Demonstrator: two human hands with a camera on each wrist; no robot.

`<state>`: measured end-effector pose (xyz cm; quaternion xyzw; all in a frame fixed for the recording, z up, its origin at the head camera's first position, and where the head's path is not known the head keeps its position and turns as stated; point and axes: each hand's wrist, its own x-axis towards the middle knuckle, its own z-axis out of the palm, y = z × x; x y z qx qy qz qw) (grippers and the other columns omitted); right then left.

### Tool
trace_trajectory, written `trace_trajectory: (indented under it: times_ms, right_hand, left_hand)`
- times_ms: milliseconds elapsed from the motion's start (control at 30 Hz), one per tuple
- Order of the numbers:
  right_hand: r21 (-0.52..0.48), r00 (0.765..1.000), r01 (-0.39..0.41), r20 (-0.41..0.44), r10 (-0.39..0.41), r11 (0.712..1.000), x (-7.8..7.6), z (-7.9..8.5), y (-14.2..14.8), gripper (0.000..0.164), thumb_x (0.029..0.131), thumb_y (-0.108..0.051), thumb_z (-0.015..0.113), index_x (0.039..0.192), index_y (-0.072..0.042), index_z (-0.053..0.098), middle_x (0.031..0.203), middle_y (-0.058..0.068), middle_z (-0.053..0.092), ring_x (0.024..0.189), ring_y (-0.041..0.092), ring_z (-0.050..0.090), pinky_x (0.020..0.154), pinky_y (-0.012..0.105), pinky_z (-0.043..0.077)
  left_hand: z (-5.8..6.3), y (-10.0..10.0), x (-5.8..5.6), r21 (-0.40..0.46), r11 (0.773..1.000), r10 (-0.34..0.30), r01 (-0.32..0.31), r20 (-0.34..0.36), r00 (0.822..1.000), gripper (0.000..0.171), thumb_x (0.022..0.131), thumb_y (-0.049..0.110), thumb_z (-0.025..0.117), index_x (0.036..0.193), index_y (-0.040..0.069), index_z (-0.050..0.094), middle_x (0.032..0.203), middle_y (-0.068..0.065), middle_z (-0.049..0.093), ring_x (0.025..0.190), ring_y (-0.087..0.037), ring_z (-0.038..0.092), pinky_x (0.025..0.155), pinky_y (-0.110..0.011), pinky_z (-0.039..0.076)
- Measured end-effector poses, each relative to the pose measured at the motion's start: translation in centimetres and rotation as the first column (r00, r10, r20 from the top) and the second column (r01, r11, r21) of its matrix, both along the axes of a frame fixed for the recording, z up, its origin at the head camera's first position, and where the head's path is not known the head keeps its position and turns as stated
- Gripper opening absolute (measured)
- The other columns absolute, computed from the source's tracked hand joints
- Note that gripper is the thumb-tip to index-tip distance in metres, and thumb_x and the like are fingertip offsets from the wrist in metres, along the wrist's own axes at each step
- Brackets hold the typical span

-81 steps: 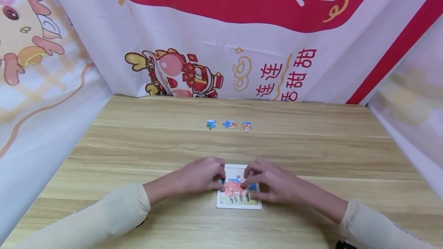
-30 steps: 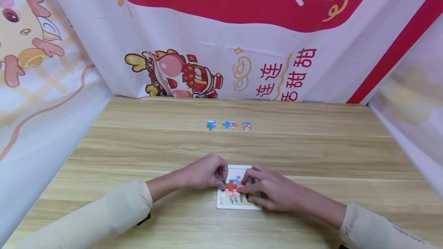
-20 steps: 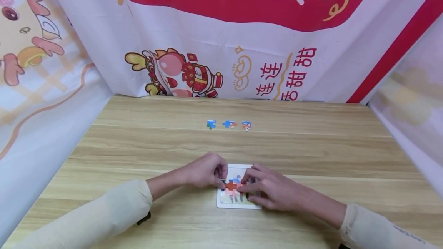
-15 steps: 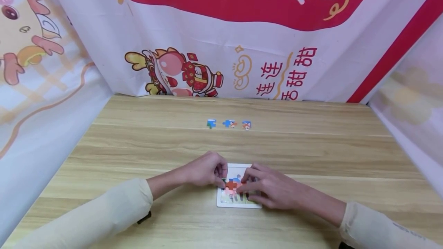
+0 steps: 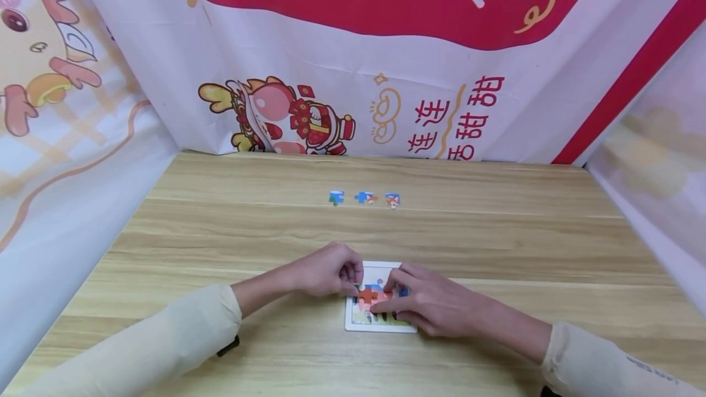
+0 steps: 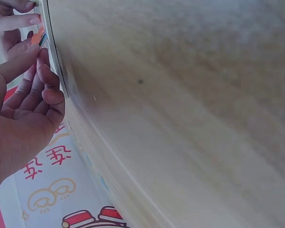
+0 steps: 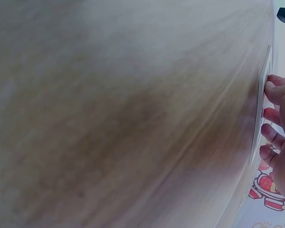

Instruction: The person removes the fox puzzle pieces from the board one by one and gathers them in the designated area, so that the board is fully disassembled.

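A red-orange jigsaw piece (image 5: 368, 294) with a dark edge lies at the left part of a small white-framed puzzle tray (image 5: 380, 328). My left hand (image 5: 329, 269) pinches this piece at its left edge between thumb and index finger; the left wrist view shows the orange piece (image 6: 38, 37) at the fingertips. My right hand (image 5: 432, 299) rests over the right side of the tray, its extended fingers touching the fitted pieces and one fingertip just below the red-orange piece. The right hand hides much of the picture's right side.
Three loose jigsaw pieces lie in a row farther back on the wooden table (image 5: 248, 225): a blue-green one (image 5: 336, 197), a blue and orange one (image 5: 364, 198) and a fox-face one (image 5: 392, 200). A printed cloth (image 5: 353, 54) hangs behind the table.
The red-orange piece, mostly hidden at first, now shows over the tray's left part. My left hand has shifted slightly right. My right hand's fingers have slid left across the puzzle.
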<state>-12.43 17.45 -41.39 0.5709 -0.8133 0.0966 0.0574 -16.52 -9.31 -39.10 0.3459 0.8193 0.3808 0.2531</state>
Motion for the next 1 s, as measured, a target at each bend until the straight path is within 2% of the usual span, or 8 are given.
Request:
trace_trajectory:
  times_ms: [267,533,667,800,1000]
  right_hand:
    - [0.089,0.997,0.063,0.039,-0.066,0.994,0.3,0.4,-0.4,0.040,0.100,-0.022,0.067,0.137,-0.037,0.066,0.118,-0.002,0.055,0.107,0.013,0.049,0.093,0.034,0.049]
    - [0.089,0.997,0.074,0.030,-0.077,0.993,0.4,0.5,-0.5,0.042,0.099,-0.021,0.067,0.138,-0.037,0.065,0.116,-0.001,0.055,0.104,0.014,0.049,0.091,0.034,0.048]
    - [0.086,0.997,0.075,0.029,-0.078,0.993,0.4,0.5,-0.5,0.042,0.099,-0.021,0.067,0.138,-0.037,0.065,0.116,-0.001,0.054,0.104,0.015,0.049,0.091,0.034,0.049]
    - [0.102,0.994,0.091,0.059,-0.097,0.991,0.5,0.5,-0.4,0.043,0.101,-0.022,0.066,0.141,-0.038,0.063,0.116,-0.002,0.053,0.104,0.014,0.049,0.091,0.033,0.048]
    - [0.103,0.993,0.099,0.055,-0.105,0.990,0.7,0.5,-0.4,0.043,0.101,-0.022,0.065,0.141,-0.037,0.063,0.118,-0.001,0.054,0.107,0.015,0.049,0.094,0.035,0.048]
  left_hand:
    - [0.0,-0.1,0.0,0.005,1.000,-0.002,0.002,0.011,1.000,0.014,0.086,-0.005,0.077,0.085,0.006,0.069,0.076,0.002,0.062,0.068,-0.008,0.056,0.065,-0.022,0.050]
    - [0.1,-0.5,-0.5,0.037,0.999,-0.003,0.001,0.072,0.997,0.013,0.088,-0.006,0.075,0.085,0.005,0.069,0.078,0.001,0.064,0.070,-0.009,0.058,0.066,-0.022,0.051]
    - [0.3,-1.1,-1.0,0.056,0.998,0.033,-0.037,0.074,0.997,0.012,0.088,-0.007,0.075,0.087,0.004,0.070,0.081,-0.001,0.066,0.073,-0.012,0.059,0.068,-0.024,0.053]
    - [0.2,-1.5,-1.7,0.068,0.995,0.065,-0.068,0.047,0.997,0.009,0.089,-0.004,0.074,0.090,0.004,0.072,0.085,-0.002,0.067,0.078,-0.013,0.060,0.073,-0.026,0.054]
    - [0.0,-2.2,-2.5,0.069,0.984,0.166,-0.167,0.015,0.986,0.005,0.091,-0.002,0.074,0.094,0.003,0.072,0.087,-0.003,0.067,0.080,-0.016,0.061,0.073,-0.028,0.054]
